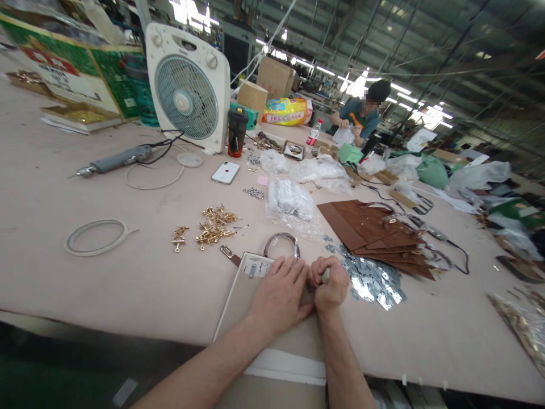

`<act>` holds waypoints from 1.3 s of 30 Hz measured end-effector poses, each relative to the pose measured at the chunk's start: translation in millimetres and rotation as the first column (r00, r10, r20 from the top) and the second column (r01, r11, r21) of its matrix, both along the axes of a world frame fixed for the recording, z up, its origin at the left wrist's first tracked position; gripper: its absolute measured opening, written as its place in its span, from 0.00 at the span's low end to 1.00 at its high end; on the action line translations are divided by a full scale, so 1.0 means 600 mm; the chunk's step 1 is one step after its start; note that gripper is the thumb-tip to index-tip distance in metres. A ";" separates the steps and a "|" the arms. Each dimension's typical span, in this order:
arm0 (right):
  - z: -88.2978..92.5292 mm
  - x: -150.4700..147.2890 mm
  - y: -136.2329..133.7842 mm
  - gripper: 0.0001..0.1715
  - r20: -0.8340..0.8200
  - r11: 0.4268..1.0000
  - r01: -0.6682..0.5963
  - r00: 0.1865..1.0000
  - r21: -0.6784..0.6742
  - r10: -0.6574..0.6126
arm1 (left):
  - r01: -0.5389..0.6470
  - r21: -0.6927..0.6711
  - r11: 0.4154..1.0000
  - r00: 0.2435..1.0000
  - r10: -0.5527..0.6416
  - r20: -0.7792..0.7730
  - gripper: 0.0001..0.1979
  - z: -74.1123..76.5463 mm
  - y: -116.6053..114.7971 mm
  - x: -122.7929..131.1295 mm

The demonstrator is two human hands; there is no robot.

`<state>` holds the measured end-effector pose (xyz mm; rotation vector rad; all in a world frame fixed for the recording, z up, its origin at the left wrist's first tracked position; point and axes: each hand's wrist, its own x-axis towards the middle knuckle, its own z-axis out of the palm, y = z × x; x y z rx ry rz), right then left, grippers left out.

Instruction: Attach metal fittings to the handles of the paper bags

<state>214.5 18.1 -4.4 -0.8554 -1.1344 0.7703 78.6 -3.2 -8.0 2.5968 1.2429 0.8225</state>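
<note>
A beige bag panel [242, 295] with a wrapped ring-shaped handle [281, 238] at its top lies at the table's front edge. My left hand [281, 287] rests flat on the panel with its fingers stretched out. Beside it, over the panel's right side, my right hand [330, 284] is closed in a fist. A small pale end shows between its fingers; the rest of what it grips is hidden. A metal plate [256, 268] is set near the panel's upper left corner, and a brown strap with a gold buckle [230, 254] sticks out there.
Gold hardware pieces [215, 227] lie left of the panel, flat silver plates [374, 278] and stacked brown panels [374, 238] to the right. Farther off are a tape roll [94, 237], electric screwdriver [114, 161], fan [187, 91], phone [225, 172] and plastic bags [292, 199]. A co-worker [361, 113] sits beyond.
</note>
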 end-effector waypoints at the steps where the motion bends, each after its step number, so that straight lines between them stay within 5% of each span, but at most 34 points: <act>1: 0.003 0.001 -0.002 0.24 -0.008 1.000 0.022 1.000 -0.008 -0.022 | -0.003 -0.010 1.000 1.000 0.003 -0.015 0.34 0.001 0.001 0.001; 5: 0.033 0.018 -0.014 0.20 -0.207 0.990 0.105 0.971 -0.090 -0.122 | -0.001 -0.029 1.000 0.999 0.000 -0.041 0.35 0.003 0.002 0.003; 8: 0.053 0.030 -0.031 0.19 -0.326 0.993 0.113 0.938 -0.029 -0.116 | -0.004 -0.034 0.999 0.999 0.002 -0.037 0.36 0.002 0.002 0.004; 12: 0.046 0.016 -0.054 0.23 -0.251 0.997 0.059 0.967 0.053 -0.044 | -0.004 -0.049 0.999 0.999 0.002 -0.032 0.35 0.003 0.003 0.004; 20: 0.008 -0.016 -0.055 0.21 -0.122 0.980 0.154 0.983 0.130 -0.138 | 0.001 -0.056 0.998 1.000 -0.002 -0.024 0.33 0.002 0.002 0.002; 29: 0.030 0.006 -0.007 0.24 -0.117 0.995 0.047 0.991 -0.088 -0.057 | -0.005 -0.050 0.999 1.000 0.004 -0.026 0.31 0.001 0.001 0.004; 33: 0.060 0.020 -0.007 0.22 -0.226 0.996 0.093 0.970 0.003 -0.090 | -0.016 -0.035 0.999 0.999 0.015 -0.032 0.35 -0.005 0.000 0.004; 39: 0.038 0.015 -0.002 0.24 -0.152 0.997 -0.006 0.988 -0.078 -0.006 | -0.016 -0.039 0.999 0.999 0.015 -0.029 0.33 -0.001 -0.002 0.003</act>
